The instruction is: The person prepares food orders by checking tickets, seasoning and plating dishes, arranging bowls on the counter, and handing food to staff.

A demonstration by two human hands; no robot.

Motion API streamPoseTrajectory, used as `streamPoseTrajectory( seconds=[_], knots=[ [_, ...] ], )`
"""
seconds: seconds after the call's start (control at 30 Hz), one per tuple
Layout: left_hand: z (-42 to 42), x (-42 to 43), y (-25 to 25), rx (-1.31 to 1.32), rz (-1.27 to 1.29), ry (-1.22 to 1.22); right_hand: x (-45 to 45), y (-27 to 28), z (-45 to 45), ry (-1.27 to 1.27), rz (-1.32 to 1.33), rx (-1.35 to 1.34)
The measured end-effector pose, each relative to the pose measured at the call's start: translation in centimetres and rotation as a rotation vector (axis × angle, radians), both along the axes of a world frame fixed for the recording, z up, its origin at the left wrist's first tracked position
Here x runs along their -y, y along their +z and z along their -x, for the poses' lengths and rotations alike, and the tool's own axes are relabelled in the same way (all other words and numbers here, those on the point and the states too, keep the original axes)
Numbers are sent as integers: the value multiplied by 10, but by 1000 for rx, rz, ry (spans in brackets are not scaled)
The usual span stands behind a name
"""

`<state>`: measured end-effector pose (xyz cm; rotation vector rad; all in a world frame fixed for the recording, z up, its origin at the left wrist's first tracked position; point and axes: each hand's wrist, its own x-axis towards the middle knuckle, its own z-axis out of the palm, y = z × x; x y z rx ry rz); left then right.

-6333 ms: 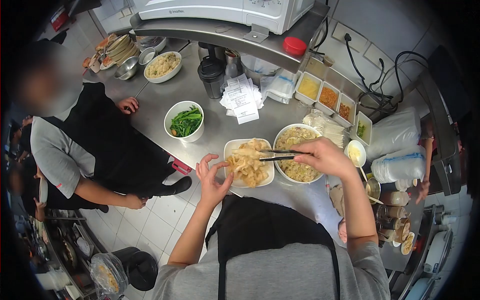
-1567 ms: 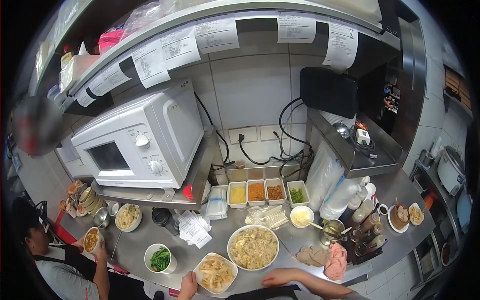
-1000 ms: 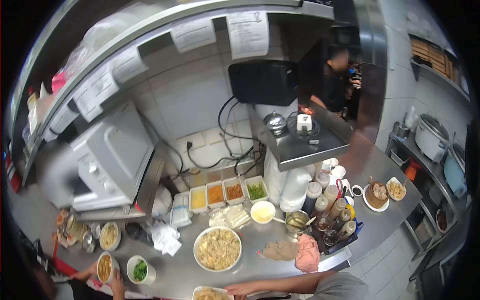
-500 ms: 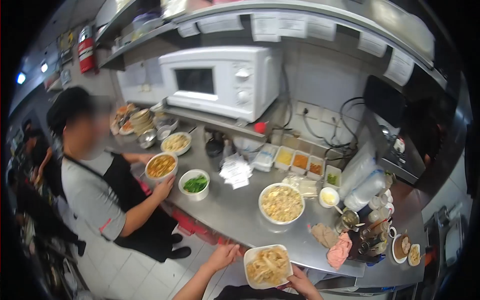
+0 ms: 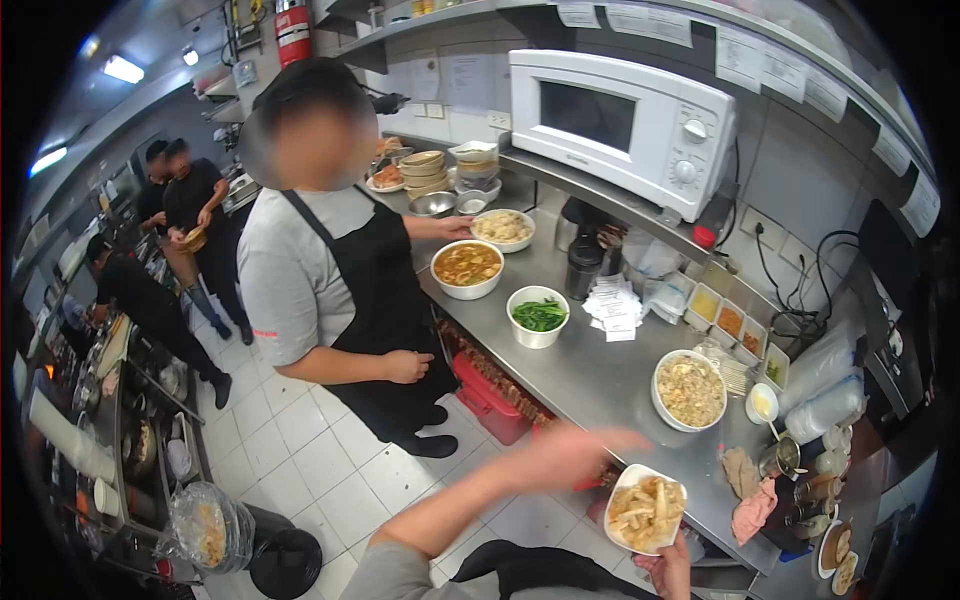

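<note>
My right hand point(image 5: 668, 570) grips the lower right edge of a square white bowl point(image 5: 612, 522) holding pale golden strips of food point(image 5: 645, 508). The bowl is tilted towards me at the counter's front edge. Beyond its upper left side, my left hand point(image 5: 590, 450) reaches to the right, smeared by motion, so its fingers do not show clearly. Farther along the counter is a large white bowl of fried rice point(image 5: 690, 390). A white bowl of green leafy vegetables point(image 5: 539, 315) stands near the co-worker, beside a bowl of reddish-brown soup or stew point(image 5: 467, 266).
A co-worker point(image 5: 330, 260) stands at the left, one hand at a second rice bowl point(image 5: 503, 229). Above the steel counter point(image 5: 600, 375) sits a microwave point(image 5: 620, 130). Topping containers point(image 5: 730, 320), a pink cloth point(image 5: 760, 515) and bottles point(image 5: 815, 490) line the right.
My view has swung left. My left hand has moved from beside the square bowl to past its upper left side. The co-worker's stew bowl now rests on the counter, out of their hands.
</note>
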<state>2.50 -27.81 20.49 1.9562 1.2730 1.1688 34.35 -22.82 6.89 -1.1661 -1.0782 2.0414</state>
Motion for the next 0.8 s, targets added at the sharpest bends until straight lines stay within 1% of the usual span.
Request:
streamPoseTrajectory(
  seconds=[0.03, 0.1, 0.2, 0.23, 0.3, 0.33, 0.4, 0.43, 0.47, 0.5, 0.53, 0.57, 0.6, 0.63, 0.7, 0.73, 0.77, 0.8],
  knots=[
    [-26, -1, 12, -73, -192, -258, -1, 5, 2, -22, -7, 38],
    [-56, 7, 39, 32, -370, -606, -3, -7, -4, -42, -32, 30],
    [-29, -3, 24, 208, -235, -491, -3, -13, -6, -51, -66, -28],
    [-15, -14, 6, 285, -213, -285, -3, -15, -6, -59, -75, -48],
    [20, -34, -45, 520, 12, 85, 0, -16, -6, -78, -87, -91],
    [37, -38, -93, 508, 150, 285, 3, -13, -4, -115, -97, -97],
    [56, -38, -223, 616, 227, 244, 2, -42, -23, -122, -63, -82],
    [51, -24, -268, 582, 329, 250, -1, -53, -29, -125, -46, -73],
    [37, -1, -276, 735, 740, 154, 5, -40, -26, -131, -15, -55],
    [22, 14, -316, 794, 920, 38, 3, -42, -27, -109, -20, -25],
    [3, 29, -344, 779, 1055, -27, 0, -49, -30, -85, -24, 3],
    [-15, 46, -384, 783, 1134, -58, -2, -59, -34, -60, -27, 29],
    [-35, 63, -416, 874, 1252, -88, -4, -70, -38, -38, -31, 55],
    [-52, 77, -441, 966, 1371, -123, -7, -79, -42, -19, -36, 84],
    [-54, 97, -482, 557, 1199, -127, -12, -93, -47, 16, -43, 146],
    [-45, 103, -482, 562, 1268, -61, -8, -87, -33, -11, -38, 76],
    [-34, 110, -483, 568, 1341, 6, -2, -76, -22, -2, -45, 71],
    [-27, 122, -482, 574, 1416, 73, 6, -42, 1, 7, -49, 68]
  ],
)
